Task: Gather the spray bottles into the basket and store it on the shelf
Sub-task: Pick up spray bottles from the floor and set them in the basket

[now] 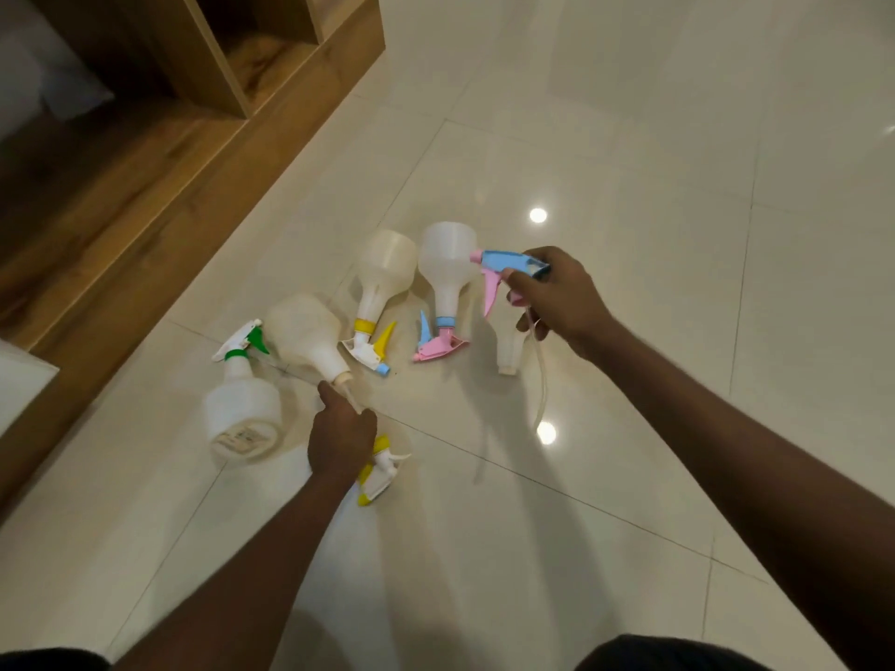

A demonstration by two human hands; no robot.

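We look down on a glossy cream tile floor point(629, 138) where translucent plastic spray bottles lie scattered beside a wooden shelf unit point(203, 118), whose open compartments fill the upper left corner. Our right hand point(557, 295) is clamped around a detached blue-and-pink trigger sprayer head point(503, 271), held above the floor with its pink trigger hanging down and its clear dip tube point(541, 380) trailing in a loose curve below the hand. Just under that hand lies a headless bottle point(508, 346), its open neck pointing toward us. Our left hand point(341, 438) is closed over a yellow-and-white sprayer head point(380, 469), with its thin tube running up into the neck of a second headless bottle point(307, 336) just above the knuckles; we cannot tell whether the fingers also pinch that tube. To the left stands or leans a bottle with a green-and-white sprayer point(239, 399), a printed label showing on its base. In the middle of the group lie two complete bottles side by side, bases pointing away from us: one with a yellow collar and yellow trigger point(382, 288), and one with a blue collar and pink sprayer head point(443, 283). Both forearms reach in from the bottom edge, the hands well apart, one at each side of the cluster. All the bottles rest on the tiles near the shelf's base.
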